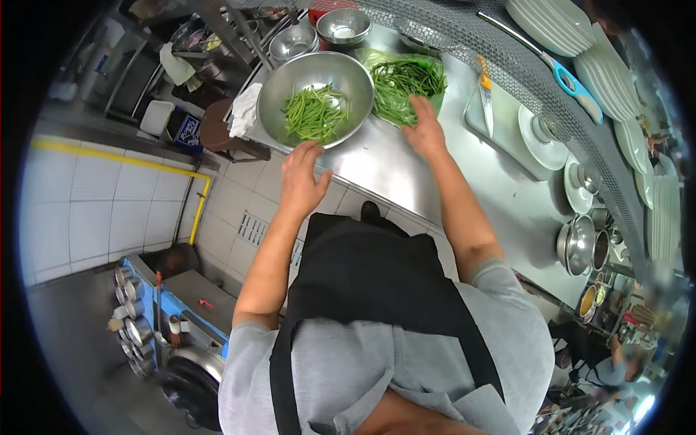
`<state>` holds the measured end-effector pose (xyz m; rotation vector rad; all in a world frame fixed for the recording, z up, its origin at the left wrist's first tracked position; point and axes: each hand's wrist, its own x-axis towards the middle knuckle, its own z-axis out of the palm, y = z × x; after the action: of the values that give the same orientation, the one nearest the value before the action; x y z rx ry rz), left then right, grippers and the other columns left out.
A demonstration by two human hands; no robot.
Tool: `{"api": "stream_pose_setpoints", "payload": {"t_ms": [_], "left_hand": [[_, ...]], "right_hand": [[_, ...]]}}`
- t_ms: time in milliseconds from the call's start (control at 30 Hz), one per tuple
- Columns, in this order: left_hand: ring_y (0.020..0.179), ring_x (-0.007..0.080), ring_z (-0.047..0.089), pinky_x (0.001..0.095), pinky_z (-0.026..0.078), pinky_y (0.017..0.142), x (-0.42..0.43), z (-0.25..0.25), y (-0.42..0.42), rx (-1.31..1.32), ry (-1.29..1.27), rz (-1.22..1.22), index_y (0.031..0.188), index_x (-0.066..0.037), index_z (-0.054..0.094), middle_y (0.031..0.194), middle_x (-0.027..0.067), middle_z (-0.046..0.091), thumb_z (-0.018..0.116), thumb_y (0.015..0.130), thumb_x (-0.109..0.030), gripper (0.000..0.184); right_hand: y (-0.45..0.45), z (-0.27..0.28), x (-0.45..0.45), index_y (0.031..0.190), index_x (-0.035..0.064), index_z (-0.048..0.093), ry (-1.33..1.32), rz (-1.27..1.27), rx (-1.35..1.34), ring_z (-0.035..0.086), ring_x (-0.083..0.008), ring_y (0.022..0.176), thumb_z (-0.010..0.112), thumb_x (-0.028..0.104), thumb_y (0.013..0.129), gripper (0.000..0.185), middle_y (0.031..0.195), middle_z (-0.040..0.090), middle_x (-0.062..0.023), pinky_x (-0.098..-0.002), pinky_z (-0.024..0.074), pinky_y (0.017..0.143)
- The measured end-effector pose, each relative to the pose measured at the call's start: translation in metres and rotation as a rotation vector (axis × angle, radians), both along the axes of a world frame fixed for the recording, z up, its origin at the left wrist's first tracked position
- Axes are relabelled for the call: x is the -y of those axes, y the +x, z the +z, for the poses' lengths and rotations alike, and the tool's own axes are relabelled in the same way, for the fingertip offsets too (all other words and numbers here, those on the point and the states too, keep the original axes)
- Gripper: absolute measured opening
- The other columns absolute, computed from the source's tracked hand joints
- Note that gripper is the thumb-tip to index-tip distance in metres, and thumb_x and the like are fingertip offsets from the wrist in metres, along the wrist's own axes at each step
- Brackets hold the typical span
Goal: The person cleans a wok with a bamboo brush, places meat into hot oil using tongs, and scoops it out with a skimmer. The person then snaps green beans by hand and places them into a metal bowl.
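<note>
Cut green stalks lie in a large steel bowl near the counter's edge. My left hand is at the bowl's near rim, its fingers apart and nothing in them. Right of the bowl is a green plastic bag, opened, with darker green stalks in it. My right hand is at the bag's lower right side, thumb and fingers spread, holding nothing that I can see.
Smaller steel bowls stand behind the large bowl. A knife with an orange handle lies on a tray to the right. Plates are stacked on the shelf. A white cloth touches the bowl's left side.
</note>
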<state>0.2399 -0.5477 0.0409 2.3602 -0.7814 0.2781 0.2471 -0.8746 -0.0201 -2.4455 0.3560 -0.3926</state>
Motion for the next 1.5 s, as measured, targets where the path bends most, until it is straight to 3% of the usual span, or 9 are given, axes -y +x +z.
{"api": "stream_pose_setpoints", "payload": {"t_ms": [100,300,633,833,933,1133,1300,1433,1500], "left_hand": [[0.116,0.0340,0.059,0.0473,0.040,0.105,-0.001,-0.020,0.036,0.038,0.075,-0.017,0.111,-0.006,0.067,0.122,0.0116,0.066,0.079,0.080,-0.014,0.035],[0.099,0.0273,0.066,0.0453,0.040,0.105,-0.011,-0.038,0.075,-0.087,0.157,0.000,0.100,-0.010,0.072,0.094,0.0056,0.071,0.076,0.085,-0.018,0.018],[0.114,0.0335,0.062,0.0449,0.040,0.106,0.012,0.005,0.128,-0.193,0.019,-0.323,0.116,-0.006,0.067,0.119,0.0145,0.069,0.080,0.082,-0.027,0.042],[0.122,0.0375,0.059,0.0473,0.041,0.109,0.122,0.000,0.165,-0.051,-0.016,-0.658,0.128,-0.004,0.062,0.138,0.0155,0.060,0.076,0.084,-0.028,0.051],[0.131,0.0366,0.054,0.0476,0.042,0.110,0.183,-0.022,0.170,-0.011,0.179,-0.716,0.135,-0.003,0.057,0.142,0.0201,0.057,0.072,0.086,-0.025,0.056],[0.118,0.0376,0.062,0.0464,0.053,0.096,0.261,-0.053,0.173,-0.191,0.807,-0.553,0.123,-0.003,0.061,0.126,0.0222,0.060,0.062,0.088,-0.013,0.037],[0.107,0.0395,0.066,0.0473,0.053,0.092,0.275,-0.084,0.182,-0.154,0.759,-0.565,0.108,-0.001,0.065,0.112,0.0214,0.068,0.059,0.088,-0.013,0.024],[0.100,0.0418,0.067,0.0503,0.052,0.086,0.266,-0.055,0.165,-0.323,0.552,-0.552,0.096,0.001,0.065,0.098,0.0219,0.072,0.063,0.087,-0.016,0.019],[0.086,0.0275,0.070,0.0403,0.052,0.075,0.258,-0.042,0.164,-0.564,0.356,-0.595,0.092,0.000,0.062,0.084,0.0127,0.069,0.066,0.092,-0.017,0.017]], "right_hand": [[0.005,-0.010,0.000,0.132,0.0127,0.059,-0.037,0.015,-0.236,0.062,-0.0339,0.113,0.072,0.014,0.083,0.051,0.139,0.053,-0.0116,-0.0456,0.0523,0.095],[-0.037,-0.007,-0.005,0.112,0.0086,0.065,-0.021,0.060,-0.248,0.062,-0.0363,0.109,0.070,0.013,0.080,0.033,0.116,0.059,-0.0136,-0.0464,0.0523,0.093],[-0.129,0.011,-0.042,0.094,0.0049,0.063,0.070,-0.070,-0.348,0.064,-0.0397,0.093,0.067,0.008,0.079,0.016,0.100,0.063,-0.0156,-0.0485,0.0530,0.081],[-0.168,0.012,-0.053,0.093,0.0043,0.062,0.072,-0.238,-0.398,0.064,-0.0395,0.094,0.069,0.006,0.076,0.018,0.099,0.064,-0.0150,-0.0477,0.0528,0.081],[-0.168,0.009,-0.056,0.092,0.0046,0.062,0.085,-0.355,-0.361,0.064,-0.0397,0.095,0.067,0.005,0.075,0.018,0.098,0.064,-0.0153,-0.0473,0.0528,0.082],[-0.166,-0.001,-0.045,0.093,0.0070,0.063,0.168,-0.407,-0.224,0.064,-0.0378,0.090,0.066,0.005,0.077,0.016,0.095,0.063,-0.0143,-0.0455,0.0529,0.079],[-0.173,-0.006,-0.023,0.093,0.0076,0.063,0.282,-0.313,-0.193,0.064,-0.0364,0.088,0.068,0.007,0.076,0.017,0.096,0.062,-0.0132,-0.0439,0.0524,0.078],[-0.171,0.002,-0.004,0.095,0.0070,0.064,0.354,-0.226,-0.243,0.064,-0.0357,0.088,0.070,0.008,0.075,0.020,0.098,0.063,-0.0127,-0.0437,0.0523,0.077],[-0.170,0.012,0.010,0.101,0.0070,0.067,0.393,-0.131,-0.292,0.064,-0.0335,0.087,0.072,0.011,0.077,0.025,0.098,0.064,-0.0122,-0.0423,0.0522,0.078]]}}
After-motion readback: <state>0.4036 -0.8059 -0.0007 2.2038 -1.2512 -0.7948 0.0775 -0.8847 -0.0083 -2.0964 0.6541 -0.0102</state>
